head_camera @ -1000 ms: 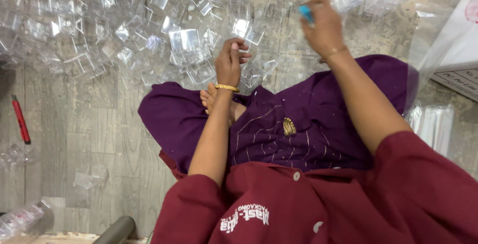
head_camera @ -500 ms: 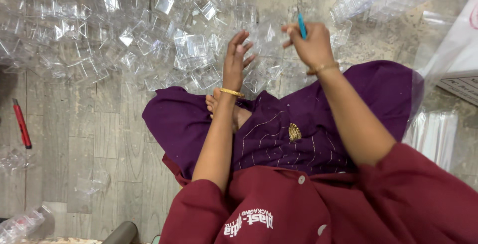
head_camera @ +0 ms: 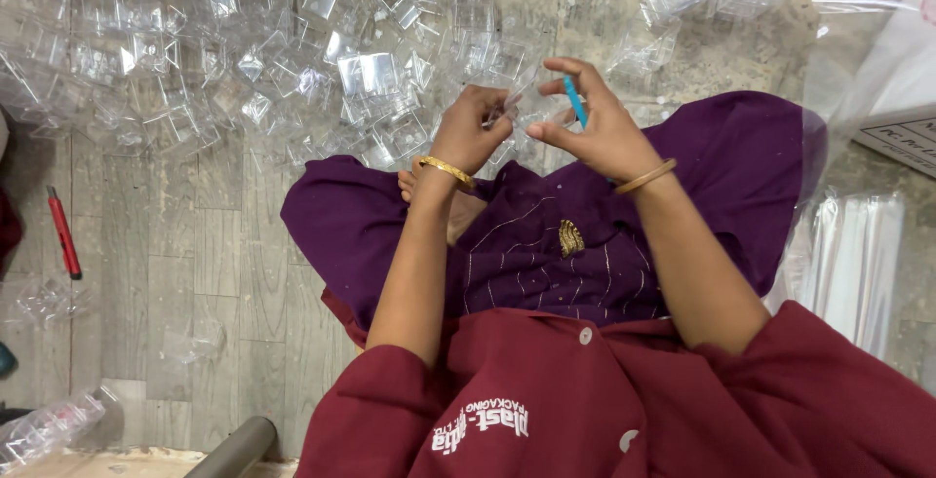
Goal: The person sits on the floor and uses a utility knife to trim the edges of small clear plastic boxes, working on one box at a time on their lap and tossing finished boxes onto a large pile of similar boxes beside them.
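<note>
Hands meet over lap: your left hand (head_camera: 471, 129) pinches clear plastic piece (head_camera: 509, 108), right hand (head_camera: 597, 127) grips blue tool (head_camera: 575, 100). Piece looks light, thin, slippery, crushable; hold edges gently. Box pile (head_camera: 244, 59) far left.

Hands drawn together
Right hand (head_camera: 603, 132) with blue stick (head_camera: 575, 100) swung from 1 o'clock inward; left hand (head_camera: 472, 129) now pinches a clear piece (head_camera: 509, 106) beside it.

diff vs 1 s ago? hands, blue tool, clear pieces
The right hand came in from the far right with the blue tool in its grip and now meets the left hand. The left hand lifted off the clear pieces and now pinches one. Pile and red tool unmoved.
</note>
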Demonstrator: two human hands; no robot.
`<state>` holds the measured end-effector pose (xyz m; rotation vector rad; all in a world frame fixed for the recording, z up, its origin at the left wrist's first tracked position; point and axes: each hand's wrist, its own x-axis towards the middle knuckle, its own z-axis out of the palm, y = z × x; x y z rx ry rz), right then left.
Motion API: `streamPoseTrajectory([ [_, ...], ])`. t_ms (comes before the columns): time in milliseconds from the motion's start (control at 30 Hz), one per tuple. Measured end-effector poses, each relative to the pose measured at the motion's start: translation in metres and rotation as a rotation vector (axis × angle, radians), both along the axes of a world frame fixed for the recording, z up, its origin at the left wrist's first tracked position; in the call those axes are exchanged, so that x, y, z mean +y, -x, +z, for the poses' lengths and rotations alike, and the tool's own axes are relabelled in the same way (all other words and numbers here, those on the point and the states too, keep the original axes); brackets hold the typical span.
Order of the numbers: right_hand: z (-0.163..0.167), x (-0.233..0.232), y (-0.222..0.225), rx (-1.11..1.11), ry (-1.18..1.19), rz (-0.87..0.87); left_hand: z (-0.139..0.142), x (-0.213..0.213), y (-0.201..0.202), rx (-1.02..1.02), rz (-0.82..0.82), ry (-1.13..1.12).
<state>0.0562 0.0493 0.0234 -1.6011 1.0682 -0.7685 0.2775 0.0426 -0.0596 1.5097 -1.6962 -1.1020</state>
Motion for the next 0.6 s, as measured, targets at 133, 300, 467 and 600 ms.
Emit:
streamPoseTrajectory([
  [133, 0.003, 0.009, 0.003, 0.027, 0.062, 0.065, 0.016, 0.007, -0.003, 0.146, -0.209, -0.106],
  [300, 0.011, 0.012, 0.018, -0.069, 0.234, 0.347, 0.031, 0.013, -0.021, 0.461, -0.503, -0.397],
  [467, 0.010, 0.011, 0.008, 0.162, -0.085, 0.083, 0.033, 0.015, -0.004, -0.186, -0.109, 0.135],
  [600, 0.004, 0.010, 0.000, 0.242, 0.043, -0.039, 0.026, 0.018, 0.013, -0.318, 0.001, 0.185],
])
